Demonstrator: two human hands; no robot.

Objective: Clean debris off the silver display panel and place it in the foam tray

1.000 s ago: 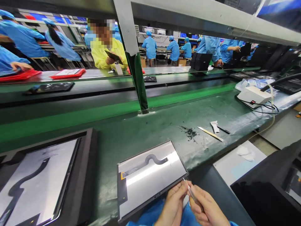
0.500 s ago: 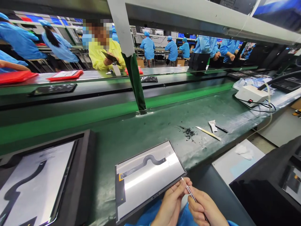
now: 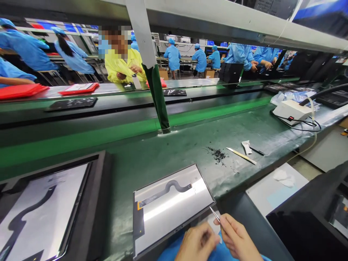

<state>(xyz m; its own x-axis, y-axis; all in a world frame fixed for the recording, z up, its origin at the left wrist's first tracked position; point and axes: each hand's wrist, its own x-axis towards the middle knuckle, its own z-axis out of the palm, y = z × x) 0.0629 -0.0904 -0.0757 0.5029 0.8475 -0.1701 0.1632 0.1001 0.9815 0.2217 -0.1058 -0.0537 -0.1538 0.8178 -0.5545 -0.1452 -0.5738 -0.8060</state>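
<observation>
A display panel (image 3: 174, 214) with a silver back and a dark curved ribbon cable (image 3: 171, 186) lies at the bench's near edge, its front part jutting over it. My right hand (image 3: 235, 235) grips a pair of tweezers (image 3: 214, 214), tips pointing at the panel's near right corner. Below that corner, my left hand (image 3: 198, 241) is closed in a pinch, apart from the panel. A small pale bit shows at its fingertips, too small to name.
Left, a black foam tray (image 3: 102, 188) holds a second display panel (image 3: 54, 214). Black scraps (image 3: 217, 154), a yellow-handled blade (image 3: 241, 156) and a black pen (image 3: 257, 150) lie beyond. A metal post (image 3: 157, 94) rises mid-bench; a white box (image 3: 292, 110) with cables stands right.
My left hand has come away from the panel's corner, down towards me. The tweezers stay near the corner. Across the line, the person in yellow has lowered a dark panel.
</observation>
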